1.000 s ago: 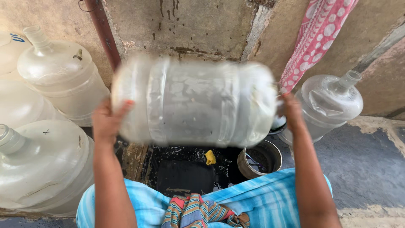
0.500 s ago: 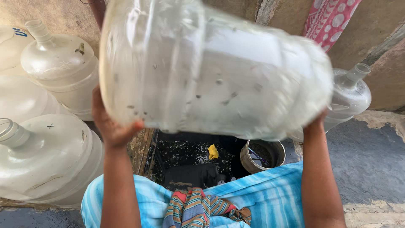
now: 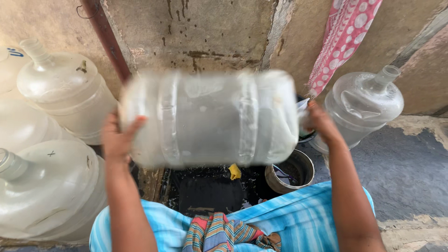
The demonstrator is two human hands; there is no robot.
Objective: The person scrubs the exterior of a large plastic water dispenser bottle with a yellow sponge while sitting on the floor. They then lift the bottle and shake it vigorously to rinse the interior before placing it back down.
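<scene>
I hold a large clear plastic water jug (image 3: 210,119) sideways in front of me, blurred by motion. My left hand (image 3: 117,140) presses against its base end on the left. My right hand (image 3: 319,122) grips its neck end on the right. The jug hangs above a dark wet drain pit (image 3: 205,191) with a small yellow scrap (image 3: 234,171) in it. My knees under a blue striped cloth (image 3: 298,219) sit below the jug.
Several more clear jugs stand at the left (image 3: 65,88) and one at the right (image 3: 364,105). A round metal pot (image 3: 289,172) sits by the pit. A pink dotted cloth (image 3: 345,37) hangs on the stained wall, and a rusty pipe (image 3: 107,42) runs down it.
The jug, raised close to the camera half a second ago, has come back down and away to a level sideways position; both hands kept hold of its ends.
</scene>
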